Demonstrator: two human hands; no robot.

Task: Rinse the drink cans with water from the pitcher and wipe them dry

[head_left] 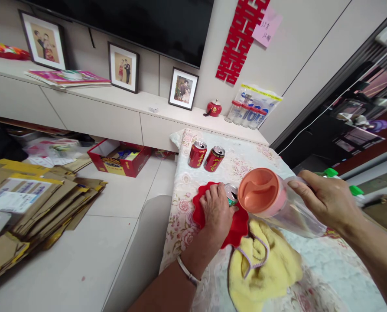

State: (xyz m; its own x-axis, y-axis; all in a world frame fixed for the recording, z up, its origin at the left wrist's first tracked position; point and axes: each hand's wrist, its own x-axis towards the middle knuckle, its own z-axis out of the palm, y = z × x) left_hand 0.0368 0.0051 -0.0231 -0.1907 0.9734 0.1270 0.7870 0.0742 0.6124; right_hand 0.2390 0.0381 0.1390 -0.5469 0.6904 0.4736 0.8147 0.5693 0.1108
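My left hand [215,212] is wrapped round a green drink can [231,193], whose opened silver top shows beside the fingers. Under that hand lies a red scalloped tray [239,229]. With my right hand [323,199] I grip the handle of a clear plastic pitcher [295,210]. The pitcher is tilted to the left, and its orange lid [260,190] comes close to the can's top; I cannot tell whether they touch or whether liquid flows. A yellow cloth [271,273] lies crumpled below the pitcher. Two red cans [197,154] with opened tops stand beyond the tray.
The table has a floral cloth [183,199]. Behind it runs a low cabinet [115,108] with picture frames [124,69], a small red jar [214,109] and several red-lidded glass jars [242,113]. Flattened cardboard [50,203] and a red box [115,167] lie on the floor at left.
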